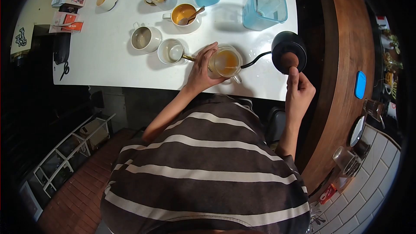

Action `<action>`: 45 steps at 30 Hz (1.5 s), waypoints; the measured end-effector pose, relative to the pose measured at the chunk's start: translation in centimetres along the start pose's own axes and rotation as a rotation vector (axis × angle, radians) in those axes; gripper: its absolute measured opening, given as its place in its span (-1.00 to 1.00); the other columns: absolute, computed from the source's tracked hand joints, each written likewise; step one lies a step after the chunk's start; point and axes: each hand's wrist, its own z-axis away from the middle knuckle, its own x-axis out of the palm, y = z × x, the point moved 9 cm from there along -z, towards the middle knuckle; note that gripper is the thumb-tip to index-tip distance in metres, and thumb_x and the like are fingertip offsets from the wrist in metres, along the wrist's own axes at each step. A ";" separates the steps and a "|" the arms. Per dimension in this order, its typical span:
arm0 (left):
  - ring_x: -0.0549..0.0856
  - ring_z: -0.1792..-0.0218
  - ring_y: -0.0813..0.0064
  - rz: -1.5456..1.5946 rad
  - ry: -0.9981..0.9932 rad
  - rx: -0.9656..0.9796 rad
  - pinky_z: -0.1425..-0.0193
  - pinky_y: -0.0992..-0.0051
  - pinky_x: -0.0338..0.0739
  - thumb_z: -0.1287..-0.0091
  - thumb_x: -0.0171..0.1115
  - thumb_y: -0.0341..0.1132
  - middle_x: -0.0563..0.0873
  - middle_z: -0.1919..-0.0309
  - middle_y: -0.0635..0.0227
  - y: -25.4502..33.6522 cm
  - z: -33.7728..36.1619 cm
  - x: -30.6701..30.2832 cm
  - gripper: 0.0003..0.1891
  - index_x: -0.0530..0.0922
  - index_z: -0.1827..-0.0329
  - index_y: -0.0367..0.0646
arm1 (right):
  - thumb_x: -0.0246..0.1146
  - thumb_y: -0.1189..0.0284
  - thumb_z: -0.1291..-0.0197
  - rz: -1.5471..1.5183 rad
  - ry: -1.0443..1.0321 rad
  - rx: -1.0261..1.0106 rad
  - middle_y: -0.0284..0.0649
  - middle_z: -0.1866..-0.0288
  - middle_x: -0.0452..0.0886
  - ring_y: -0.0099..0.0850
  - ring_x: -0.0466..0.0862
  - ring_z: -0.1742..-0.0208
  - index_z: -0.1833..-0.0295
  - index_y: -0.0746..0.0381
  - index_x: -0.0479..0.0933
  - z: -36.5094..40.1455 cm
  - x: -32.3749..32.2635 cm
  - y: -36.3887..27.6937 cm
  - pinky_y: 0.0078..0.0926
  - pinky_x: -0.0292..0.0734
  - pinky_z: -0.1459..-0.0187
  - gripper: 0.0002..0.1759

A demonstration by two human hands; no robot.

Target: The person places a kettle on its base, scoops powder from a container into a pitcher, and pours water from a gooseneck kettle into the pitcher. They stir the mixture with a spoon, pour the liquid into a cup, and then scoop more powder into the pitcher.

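My left hand (203,70) is wrapped round a glass mug (235,51) from its left side. Cloudy amber liquid shows inside it. My right hand (299,87) grips a black gooseneck kettle (282,39) by the brownish handle end. The kettle is held up at the table's right edge, and its thin spout points left to the mug's rim, where a thin stream seems to run in. Just left of my left hand stands a pale cup (170,51) with a gold handle. Behind it is a white mug (186,22) with a yellow inside and a spoon.
More mugs stand on the white table (104,56), among them a grey-white mug (145,38). Two blue plastic containers, one a jug (265,15), stand at the back. Scissors (65,70) and packets (67,21) lie left. A wooden counter (342,104) runs along the right.
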 end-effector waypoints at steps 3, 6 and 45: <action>0.44 -0.41 0.02 0.002 -0.011 0.018 -0.50 0.09 0.33 0.13 0.70 -0.17 0.39 -0.44 0.05 0.2 -0.2 0.0 0.09 0.20 -0.47 -0.18 | 0.37 0.05 -0.33 0.045 -0.007 -0.026 -0.38 0.69 0.09 -0.60 0.08 0.56 0.59 0.35 0.27 0.0 -0.3 -0.8 -0.45 -0.07 0.54 -0.31; 0.43 -0.42 0.03 0.010 -0.009 0.021 -0.51 0.09 0.33 0.11 0.70 -0.18 0.39 -0.44 0.05 0.1 -0.1 0.1 0.07 0.21 -0.47 -0.17 | 0.39 0.07 -0.31 0.080 -0.015 -0.055 -0.36 0.70 0.10 -0.60 0.08 0.57 0.59 0.36 0.28 0.0 -0.4 -2.1 -0.45 -0.07 0.55 -0.32; 0.44 -0.40 0.00 -0.050 -0.060 -0.105 -0.49 0.12 0.35 0.09 0.69 0.01 0.43 -0.39 0.01 -1.1 0.7 0.8 0.17 0.15 -0.52 -0.27 | 0.54 0.24 -0.15 0.151 0.126 -0.282 -0.35 0.72 0.16 -0.59 0.10 0.61 0.57 0.33 0.33 -0.3 0.5 -5.3 -0.55 0.02 0.59 -0.43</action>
